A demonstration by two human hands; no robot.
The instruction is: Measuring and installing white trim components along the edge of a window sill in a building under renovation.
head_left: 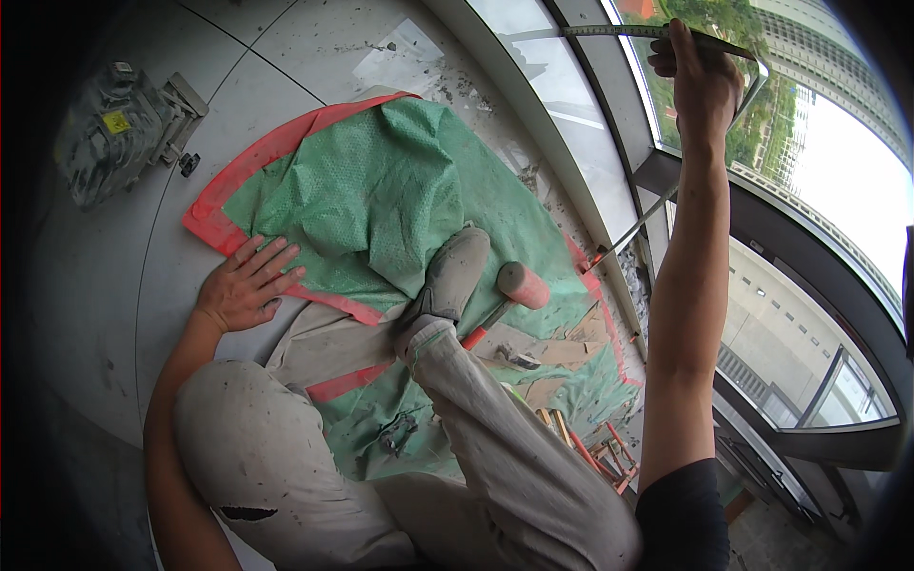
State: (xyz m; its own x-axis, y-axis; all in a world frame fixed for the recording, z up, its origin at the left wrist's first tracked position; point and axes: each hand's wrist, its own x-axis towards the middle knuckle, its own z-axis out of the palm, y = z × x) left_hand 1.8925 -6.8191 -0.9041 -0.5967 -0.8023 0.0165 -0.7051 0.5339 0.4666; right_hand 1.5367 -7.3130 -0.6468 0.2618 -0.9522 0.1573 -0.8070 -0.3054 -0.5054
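Observation:
My right hand (700,81) is raised at the window, fingers closed on the blade of a tape measure (619,31). The blade reaches left to the window frame (595,13), bends sharply right of the hand, and appears to run back down behind my arm to the floor edge. I cannot make out the tape's case. My left hand (246,290) lies flat with fingers spread, at the red border of a green woven tarp (352,190). My shoe (459,271) rests on the tarp, beside a mallet (524,284) with a pinkish head and red handle.
A dusty power tool (114,133) with a yellow sticker stands on the grey floor tiles (105,324) at left. Cardboard pieces (571,350) and several hand tools (609,457) lie near my right leg. Debris lines the floor along the window (790,285).

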